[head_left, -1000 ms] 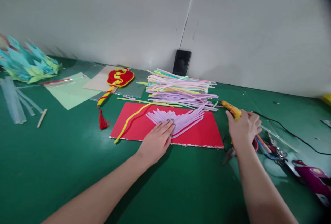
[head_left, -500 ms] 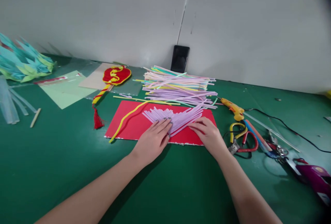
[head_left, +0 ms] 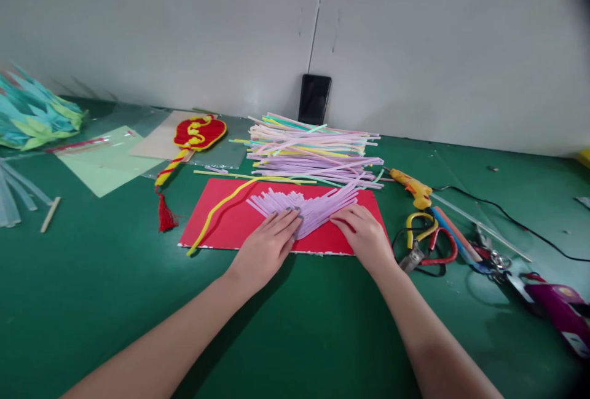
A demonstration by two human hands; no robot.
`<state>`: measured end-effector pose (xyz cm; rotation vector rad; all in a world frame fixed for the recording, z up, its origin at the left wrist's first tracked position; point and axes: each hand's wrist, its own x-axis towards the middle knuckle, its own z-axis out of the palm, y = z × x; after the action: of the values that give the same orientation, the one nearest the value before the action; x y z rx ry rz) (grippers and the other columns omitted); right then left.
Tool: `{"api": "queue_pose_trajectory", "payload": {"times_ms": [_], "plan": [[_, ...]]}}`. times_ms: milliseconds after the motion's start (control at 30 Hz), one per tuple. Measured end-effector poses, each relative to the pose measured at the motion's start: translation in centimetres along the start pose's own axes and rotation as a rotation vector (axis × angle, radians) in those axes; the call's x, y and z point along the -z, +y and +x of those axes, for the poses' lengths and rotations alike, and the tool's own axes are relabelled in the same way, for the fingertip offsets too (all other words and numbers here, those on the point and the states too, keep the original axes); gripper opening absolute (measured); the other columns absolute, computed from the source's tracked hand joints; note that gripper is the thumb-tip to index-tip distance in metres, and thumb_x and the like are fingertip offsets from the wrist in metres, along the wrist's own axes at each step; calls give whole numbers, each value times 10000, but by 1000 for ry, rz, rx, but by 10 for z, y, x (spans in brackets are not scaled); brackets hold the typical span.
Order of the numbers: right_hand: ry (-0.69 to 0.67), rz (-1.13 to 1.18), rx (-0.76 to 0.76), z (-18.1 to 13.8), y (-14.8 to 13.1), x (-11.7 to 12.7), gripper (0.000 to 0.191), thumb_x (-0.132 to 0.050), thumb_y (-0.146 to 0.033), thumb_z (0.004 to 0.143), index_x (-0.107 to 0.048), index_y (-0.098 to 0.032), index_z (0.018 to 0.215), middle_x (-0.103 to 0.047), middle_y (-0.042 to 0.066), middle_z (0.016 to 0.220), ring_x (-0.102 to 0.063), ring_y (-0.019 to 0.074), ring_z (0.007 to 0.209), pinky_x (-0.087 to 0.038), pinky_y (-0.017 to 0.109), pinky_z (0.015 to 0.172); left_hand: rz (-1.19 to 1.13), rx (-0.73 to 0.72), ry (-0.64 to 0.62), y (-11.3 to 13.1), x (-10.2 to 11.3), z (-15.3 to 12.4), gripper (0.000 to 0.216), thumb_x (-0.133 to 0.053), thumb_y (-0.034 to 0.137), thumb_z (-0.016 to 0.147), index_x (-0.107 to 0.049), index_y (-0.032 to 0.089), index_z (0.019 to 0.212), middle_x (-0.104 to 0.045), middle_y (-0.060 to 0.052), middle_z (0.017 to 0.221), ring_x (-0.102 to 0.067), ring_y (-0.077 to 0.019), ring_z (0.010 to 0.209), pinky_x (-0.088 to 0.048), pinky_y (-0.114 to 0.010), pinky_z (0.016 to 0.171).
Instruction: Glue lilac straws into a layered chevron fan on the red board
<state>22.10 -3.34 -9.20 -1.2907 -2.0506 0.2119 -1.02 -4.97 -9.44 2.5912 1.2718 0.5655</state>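
Observation:
Lilac pipe cleaners (head_left: 318,211) lie side by side in a V-shaped fan on a red board (head_left: 235,227). My left hand (head_left: 270,245) rests flat over the lower left part of the fan, its fingers stretched out together. At the fan's right edge, the thumb and fingertips of my right hand (head_left: 364,233) pinch a lilac pipe cleaner; its gripped end is partly hidden. A bent yellow pipe cleaner (head_left: 211,217) curves across the left side of the board.
Behind the board lies a pile of pastel pipe cleaners (head_left: 313,147), near a leaning phone (head_left: 314,99). A red-and-yellow fan ornament (head_left: 199,133) lies left. On the right are a yellow glue gun (head_left: 412,188), scissors (head_left: 442,248) and a purple-handled tool (head_left: 560,310).
The whole scene has shifted slightly left in view. Both hands keep nearly the same places on the lilac pipe cleaners.

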Motion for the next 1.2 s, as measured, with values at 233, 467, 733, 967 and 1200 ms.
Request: {"api": "queue_pose_trajectory", "payload": {"times_ms": [233, 467, 733, 967, 1200], "plan": [[15, 21, -47, -1, 7, -3, 115, -534, -241, 868, -649, -229, 863, -665, 39, 855, -598, 189, 837, -481, 336, 805, -11, 11, -9, 1, 2, 1, 389, -350, 205, 942, -461, 185, 1315, -442, -49, 1412, -385, -174, 1313, -332, -405, 1099], [44, 28, -65, -2, 9, -4, 105, -537, -238, 863, -638, -223, 842, -659, 38, 845, -592, 187, 827, -483, 335, 801, -15, 15, -22, 2, 1, 1, 389, -355, 205, 943, -459, 180, 1317, -442, -46, 1413, -380, -168, 1316, -324, -399, 1104], [86, 11, -85, 0, 9, -4, 129, -520, -228, 863, -640, -224, 816, -651, 50, 825, -593, 193, 805, -489, 349, 792, -21, 14, -15, 2, 2, 1, 391, -349, 198, 942, -459, 197, 1318, -441, -41, 1414, -380, -165, 1316, -323, -397, 1104], [109, 19, -94, 0, 8, -4, 123, -527, -227, 857, -643, -226, 815, -642, 47, 820, -593, 189, 799, -494, 338, 760, -28, 13, -5, 0, 1, 0, 397, -346, 213, 946, -449, 213, 1329, -442, -35, 1414, -382, -170, 1315, -320, -406, 1105], [130, 63, -89, 1, 4, -5, 170, -510, -223, 872, -680, -227, 859, -649, 55, 853, -613, 182, 816, -509, 331, 776, -28, 11, -13, 1, 1, 1, 397, -350, 207, 943, -451, 204, 1327, -444, -37, 1413, -381, -167, 1316, -322, -404, 1105]]}}
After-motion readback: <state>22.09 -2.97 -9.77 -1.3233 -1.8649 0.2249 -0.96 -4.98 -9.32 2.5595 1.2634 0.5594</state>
